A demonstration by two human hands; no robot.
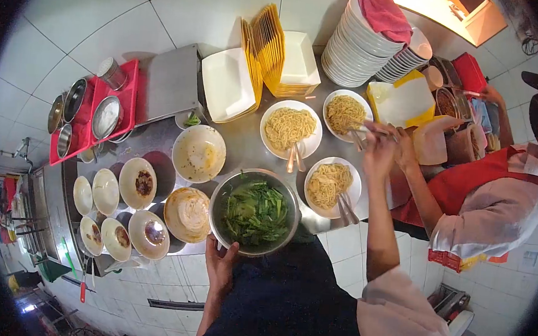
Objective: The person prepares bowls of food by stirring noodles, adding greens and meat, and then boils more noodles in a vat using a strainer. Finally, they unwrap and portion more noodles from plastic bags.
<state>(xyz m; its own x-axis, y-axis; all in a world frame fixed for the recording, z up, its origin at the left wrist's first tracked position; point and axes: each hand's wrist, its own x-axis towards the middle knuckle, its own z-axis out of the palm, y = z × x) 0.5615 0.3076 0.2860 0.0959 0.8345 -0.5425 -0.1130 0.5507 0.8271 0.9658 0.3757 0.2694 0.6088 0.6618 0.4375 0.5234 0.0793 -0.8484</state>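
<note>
My left hand (220,263) grips the near rim of a steel bowl (214,217) with its thumb and fingers. Chopped leafy greens (256,212) lie inside that bowl. My right hand (379,147) reaches out over the counter, smeared by motion, its fingers overlapping a co-worker's hand (405,149). Nearest to it are two white bowls of noodles, the far one (344,113) and the near one (325,185), both with metal utensils in them. A third noodle bowl (289,127) stands to the left, with utensils resting on its rim.
Several sauce-streaked bowls (145,184) stand at left, beside a red tray (84,131) of metal containers. Yellow-and-white paper trays (277,56) and tall stacks of white bowls (355,46) line the wall. A co-worker in a red apron (461,181) stands at right near ingredient tubs (446,102).
</note>
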